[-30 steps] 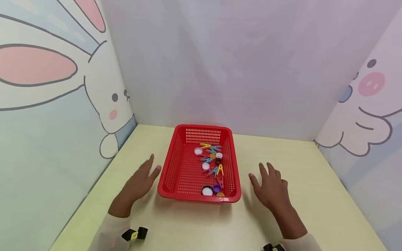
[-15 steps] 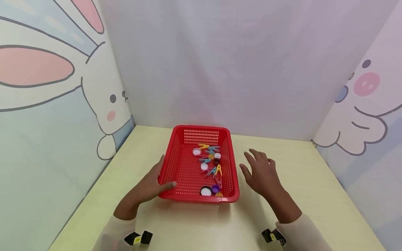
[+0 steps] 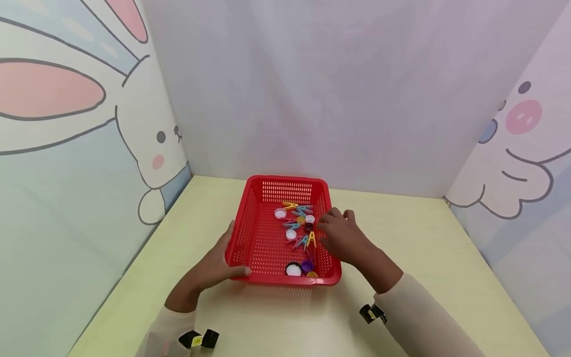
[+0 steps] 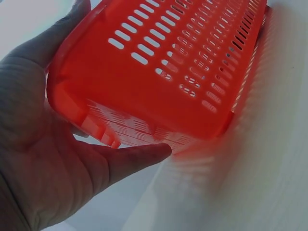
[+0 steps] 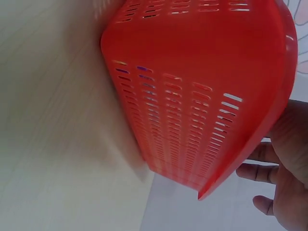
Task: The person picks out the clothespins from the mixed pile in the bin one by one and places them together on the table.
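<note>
Well, the left hand [image 3: 209, 267] holds the red basket [image 3: 276, 279]; inside, a yellow clip [image 3: 312, 240] lies near the loosely bent right hand [image 3: 342, 239].

Legible text: none; small yellow rectangular label [image 3: 197, 341] on black angular wrist device [image 3: 210, 338], left pale fabric sleeve [image 3: 167, 329]: marks too small to read

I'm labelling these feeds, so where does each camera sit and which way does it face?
Head: on the head, facing forward and down at the red basket; left hand, right hand and sleeves show.
Left wrist: on that wrist, facing the basket's side; left hand shows.
Right wrist: on that wrist, facing likewise; right hand partly shows.
Both wrist views share the basket.
</note>
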A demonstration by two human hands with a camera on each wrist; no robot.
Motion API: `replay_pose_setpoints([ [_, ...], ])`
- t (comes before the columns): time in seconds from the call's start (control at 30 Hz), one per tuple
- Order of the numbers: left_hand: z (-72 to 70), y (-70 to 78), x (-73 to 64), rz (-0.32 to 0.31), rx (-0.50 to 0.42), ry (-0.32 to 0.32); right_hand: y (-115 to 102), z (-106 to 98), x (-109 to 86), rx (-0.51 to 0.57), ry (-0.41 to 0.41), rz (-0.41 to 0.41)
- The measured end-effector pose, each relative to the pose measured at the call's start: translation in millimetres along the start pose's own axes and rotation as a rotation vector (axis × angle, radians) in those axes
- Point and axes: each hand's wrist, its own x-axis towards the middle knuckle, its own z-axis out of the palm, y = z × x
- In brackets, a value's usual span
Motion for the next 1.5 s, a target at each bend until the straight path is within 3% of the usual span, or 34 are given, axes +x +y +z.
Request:
replay_pose_setpoints([
  [0.17, 1.4, -2.5, 0.6, -0.018, -0.031, -0.020, -5, 2, 14.0, -0.007, -0.127, -0.056],
  [0.33, 1.3, -2.1, 0.0, -0.051, -0.006, -0.011, -7, 7, 24.2, -0.067, -0.265, -0.072],
  [0.47, 0.2, -2.8, -2.5, -0.070, 0.008, -0.003, -12, 11, 31.8, -0.126, -0.335, -0.059],
  [0.7, 1.0, -3.1, -6.0, -0.104, 0.040, 0.001, -21, 13, 38.8, -0.094, -0.457, -0.012],
  [1.27, -0.6, -2.6, -5.6, -0.117, 0.046, 0.014, -27, 23, 38.7, -0.261, -0.491, -0.127],
  [1.5, 1.9, -1.0, -4.4, -0.139, 0.041, 0.029, -27, 24, 39.0, -0.265, -0.493, -0.135],
])
